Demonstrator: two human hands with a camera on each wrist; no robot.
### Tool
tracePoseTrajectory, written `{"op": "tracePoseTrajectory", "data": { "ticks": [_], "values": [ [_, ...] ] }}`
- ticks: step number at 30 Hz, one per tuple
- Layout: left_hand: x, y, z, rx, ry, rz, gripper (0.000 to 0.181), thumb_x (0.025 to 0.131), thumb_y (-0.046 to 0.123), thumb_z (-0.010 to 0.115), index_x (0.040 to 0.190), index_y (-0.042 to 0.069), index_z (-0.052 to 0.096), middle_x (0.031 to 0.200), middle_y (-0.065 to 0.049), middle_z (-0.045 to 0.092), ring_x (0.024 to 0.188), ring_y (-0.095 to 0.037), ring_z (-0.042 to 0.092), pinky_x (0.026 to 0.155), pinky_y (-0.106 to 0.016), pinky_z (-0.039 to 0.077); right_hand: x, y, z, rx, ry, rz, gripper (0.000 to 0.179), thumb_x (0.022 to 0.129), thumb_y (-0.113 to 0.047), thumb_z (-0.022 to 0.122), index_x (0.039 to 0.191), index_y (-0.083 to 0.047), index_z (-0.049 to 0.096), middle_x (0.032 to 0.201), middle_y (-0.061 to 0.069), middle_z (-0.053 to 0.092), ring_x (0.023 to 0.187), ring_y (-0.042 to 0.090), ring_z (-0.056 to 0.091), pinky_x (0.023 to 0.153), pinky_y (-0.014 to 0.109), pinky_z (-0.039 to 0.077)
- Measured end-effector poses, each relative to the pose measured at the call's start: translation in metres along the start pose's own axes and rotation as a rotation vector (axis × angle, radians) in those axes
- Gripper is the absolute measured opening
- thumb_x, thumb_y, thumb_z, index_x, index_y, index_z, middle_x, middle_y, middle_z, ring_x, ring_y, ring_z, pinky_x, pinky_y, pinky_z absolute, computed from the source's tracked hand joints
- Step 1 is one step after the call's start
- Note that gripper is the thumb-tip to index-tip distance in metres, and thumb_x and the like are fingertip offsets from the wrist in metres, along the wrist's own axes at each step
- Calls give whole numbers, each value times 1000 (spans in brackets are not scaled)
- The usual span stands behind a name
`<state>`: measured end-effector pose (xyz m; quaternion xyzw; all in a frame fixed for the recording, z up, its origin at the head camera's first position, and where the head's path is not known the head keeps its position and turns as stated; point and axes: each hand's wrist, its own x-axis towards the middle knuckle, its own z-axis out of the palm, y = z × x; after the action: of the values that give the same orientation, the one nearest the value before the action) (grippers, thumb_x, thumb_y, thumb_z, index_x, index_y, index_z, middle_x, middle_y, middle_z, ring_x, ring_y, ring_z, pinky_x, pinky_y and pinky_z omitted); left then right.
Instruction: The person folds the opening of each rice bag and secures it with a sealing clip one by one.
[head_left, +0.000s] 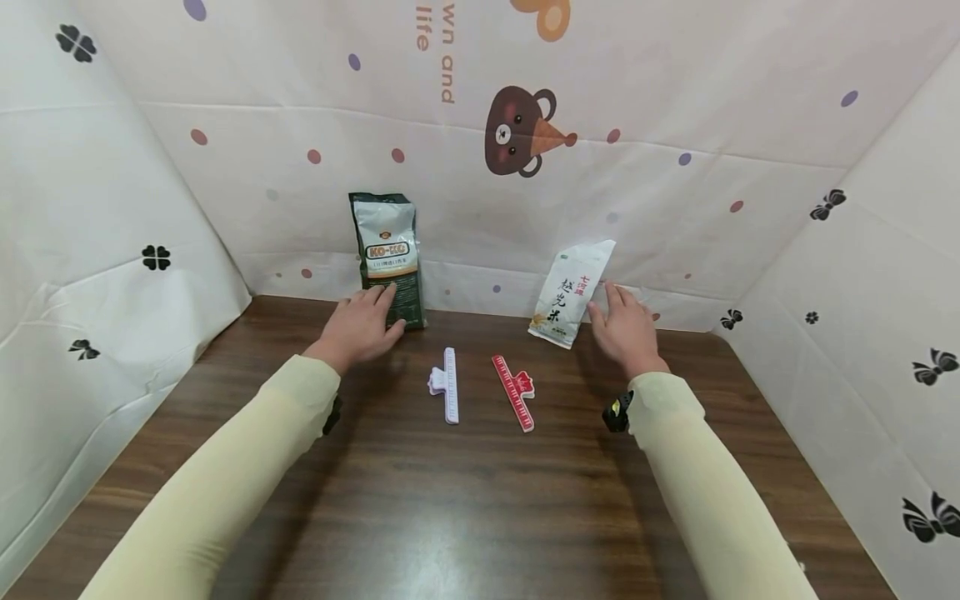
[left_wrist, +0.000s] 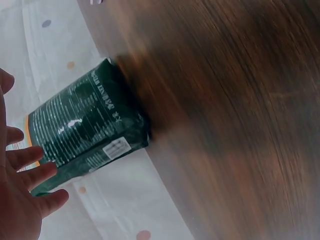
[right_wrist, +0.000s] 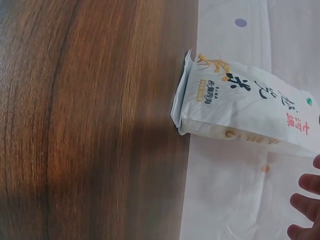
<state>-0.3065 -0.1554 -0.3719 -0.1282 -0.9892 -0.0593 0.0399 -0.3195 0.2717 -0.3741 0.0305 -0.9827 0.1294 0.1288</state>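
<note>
A green and silver KO-KO bag (head_left: pixel 386 242) stands against the back sheet on the left. In front of its lower part is my left hand (head_left: pixel 358 327), fingers spread and nothing in its grasp; the left wrist view shows the bag's dark green base (left_wrist: pixel 85 115) beyond the fingers. To the right, a white rice bag (head_left: pixel 567 292) leans to one side near the sheet. Close at its right edge reaches my right hand (head_left: pixel 627 332), its fingers extended and holding nothing. Between the hands lie a white bag clip (head_left: pixel 450 386) and a red bag clip (head_left: pixel 514 393), both with piano-key markings.
The brown wooden table (head_left: pixel 435 500) is bounded at the back by a patterned sheet (head_left: pixel 637 183) with a bear print. White sheets with black bows and clovers hang along the left side (head_left: pixel 112 200) and right side (head_left: pixel 862 275).
</note>
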Motion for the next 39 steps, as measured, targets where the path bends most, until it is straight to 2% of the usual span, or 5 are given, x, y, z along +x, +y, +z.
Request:
{"op": "tracePoseTrajectory", "data": {
  "ticks": [8, 30, 39],
  "values": [
    [5, 7, 5, -26, -6, 0, 71, 98, 47, 41, 153, 7, 22, 155, -21, 30, 142, -40, 29, 113, -60, 25, 2, -1, 3, 2, 2, 3, 68, 102, -51, 24, 152, -4, 22, 153, 25, 30, 141, 43, 29, 114, 62, 17],
    [21, 28, 23, -91, -1, -22, 71, 98, 50, 38, 153, 8, 22, 154, -18, 32, 142, -37, 29, 114, -58, 26, 5, -5, 12, 102, 26, 23, 65, 103, -44, 32, 151, -1, 24, 150, 29, 34, 139, 43, 31, 116, 58, 18],
    [27, 43, 27, -118, -6, -10, 72, 97, 50, 40, 152, 7, 23, 154, -17, 32, 143, -35, 28, 115, -57, 26, 9, -7, 18, 183, 25, 53, 69, 102, -48, 30, 151, -1, 23, 151, 28, 33, 138, 47, 32, 114, 57, 24]
  ]
}}
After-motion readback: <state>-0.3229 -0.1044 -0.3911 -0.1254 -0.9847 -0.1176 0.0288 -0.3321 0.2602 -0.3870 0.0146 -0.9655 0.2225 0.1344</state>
